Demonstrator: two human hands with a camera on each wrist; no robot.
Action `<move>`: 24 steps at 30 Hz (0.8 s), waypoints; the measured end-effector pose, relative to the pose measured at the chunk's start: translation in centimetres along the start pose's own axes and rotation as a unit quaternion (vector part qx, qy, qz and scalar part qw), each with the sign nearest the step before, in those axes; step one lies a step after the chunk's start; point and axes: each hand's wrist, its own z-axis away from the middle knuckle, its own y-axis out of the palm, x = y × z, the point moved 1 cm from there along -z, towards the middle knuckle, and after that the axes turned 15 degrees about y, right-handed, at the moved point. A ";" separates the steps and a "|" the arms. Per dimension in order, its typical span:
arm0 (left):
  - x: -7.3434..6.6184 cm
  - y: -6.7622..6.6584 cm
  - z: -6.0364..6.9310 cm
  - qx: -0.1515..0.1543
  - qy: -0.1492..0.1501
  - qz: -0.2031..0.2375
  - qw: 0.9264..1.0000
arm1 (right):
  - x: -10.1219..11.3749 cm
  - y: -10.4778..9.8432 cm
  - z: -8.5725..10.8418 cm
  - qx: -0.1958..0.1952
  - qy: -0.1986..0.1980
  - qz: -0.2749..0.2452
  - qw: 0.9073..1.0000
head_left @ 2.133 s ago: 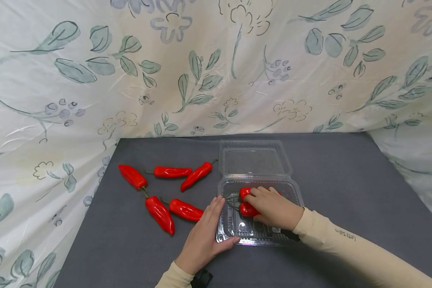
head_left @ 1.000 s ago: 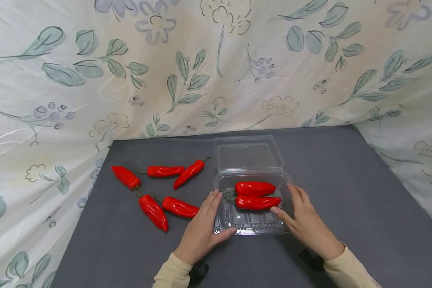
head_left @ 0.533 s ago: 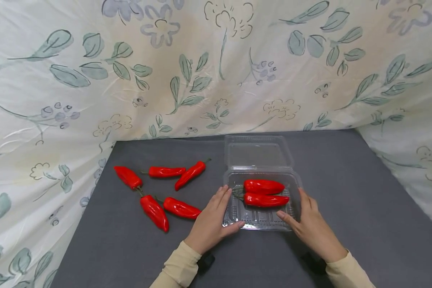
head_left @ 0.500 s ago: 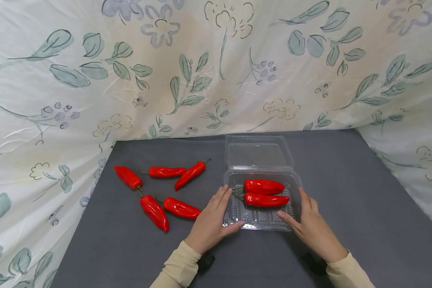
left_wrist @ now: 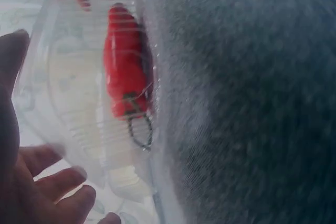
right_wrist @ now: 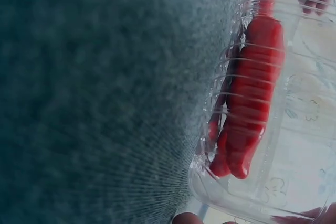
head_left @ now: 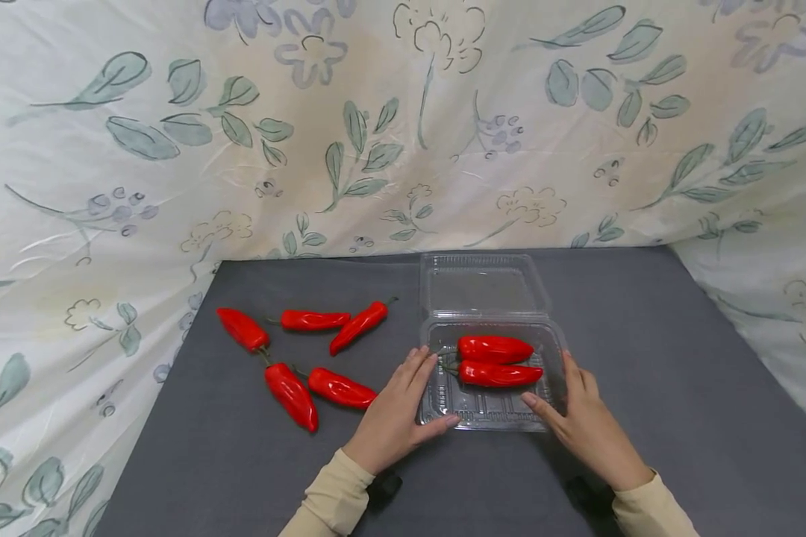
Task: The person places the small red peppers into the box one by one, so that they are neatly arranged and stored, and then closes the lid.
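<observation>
Left grip [head_left: 392, 418] and right grip [head_left: 591, 421]: spread, fingers along opposite sides of the container [head_left: 493, 318], apparently to steady it. Lid [head_left: 486, 287]: folded open toward the surface's [head_left: 645, 335] far edge, leaving two peppers [head_left: 500, 374] inside exposed. Five loose peppers [head_left: 339, 388]: between container and left edge.

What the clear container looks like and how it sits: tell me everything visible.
The clear container looks like thin, glossy plastic, with rounded corners and ridged walls. Its lid, joined along the far edge, lies folded back, open. It sits upright on a dark gray cloth and holds two red peppers, side by side. The left hand and right hand flank it; their exact contact is hard to tell.
</observation>
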 end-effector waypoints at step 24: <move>7.8 -10.5 8.3 -0.148 -0.090 -0.161 0.972 | -0.2 -0.1 -1.2 0.067 0.005 -0.004 0.998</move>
